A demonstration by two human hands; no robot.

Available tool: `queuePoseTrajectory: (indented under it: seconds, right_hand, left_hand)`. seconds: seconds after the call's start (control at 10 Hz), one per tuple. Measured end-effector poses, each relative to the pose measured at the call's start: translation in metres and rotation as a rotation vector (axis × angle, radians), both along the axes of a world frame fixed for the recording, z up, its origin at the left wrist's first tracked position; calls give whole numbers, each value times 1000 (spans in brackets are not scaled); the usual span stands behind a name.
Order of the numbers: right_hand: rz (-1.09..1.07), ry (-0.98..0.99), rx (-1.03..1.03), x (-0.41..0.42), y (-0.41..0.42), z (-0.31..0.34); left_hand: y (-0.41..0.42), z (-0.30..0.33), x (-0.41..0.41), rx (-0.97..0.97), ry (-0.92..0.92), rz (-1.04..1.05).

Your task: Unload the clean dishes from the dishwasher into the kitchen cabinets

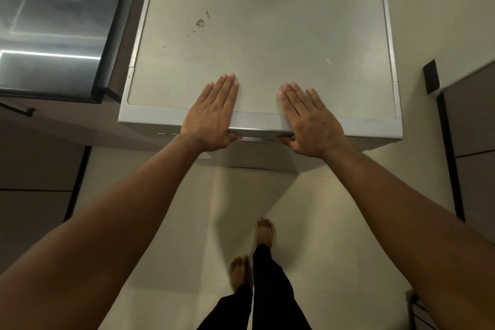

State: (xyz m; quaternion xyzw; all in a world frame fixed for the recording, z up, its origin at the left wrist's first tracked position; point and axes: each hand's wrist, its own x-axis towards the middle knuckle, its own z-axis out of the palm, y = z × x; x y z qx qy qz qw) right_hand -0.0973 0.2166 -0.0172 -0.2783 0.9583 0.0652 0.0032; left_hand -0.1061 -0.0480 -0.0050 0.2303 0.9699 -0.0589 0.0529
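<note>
A pale grey-white top is seen on the dishwasher (257, 35), marked by small brownish stains (200, 23). The floor (334, 236) is cream; the trousers (257, 297) are black; the cabinets (34, 169) are dark brown.

The light around me is dim and warm, with a yellowish cast over the pale floor (334, 236) and the white appliance top (254, 35), and the only real brightness is the thin white streaks of glare on the glossy dark panel (51, 35) at my upper left. A soft, wedge-shaped shadow spreads over the floor below the appliance's front edge, and my forearms darken towards the bottom corners. The wide lens bends and splays straight edges near the borders, my feet (265, 230) look slightly smeared, and the whole picture is a little soft and grainy.
</note>
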Motion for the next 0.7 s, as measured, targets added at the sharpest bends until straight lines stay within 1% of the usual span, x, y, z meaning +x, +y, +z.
queuePoseTrajectory:
  seconds: [0.2, 0.4, 0.6, 0.7]
  right_hand:
    - [-3, -6, 5, -1, -1, 0]
    - [-6, -22, 4, 0, -2, 2]
    - [-18, -118, -27, 1, -2, 10]
    - [-1, -235, 4, -3, 1, 23]
  left_hand:
    - [0, -1, 0, -3, -1, 9]
    - [4, 4, 1, -2, -50, 34]
    - [13, 22, 2, -36, -187, 90]
    - [11, 35, 5, -70, -252, 127]
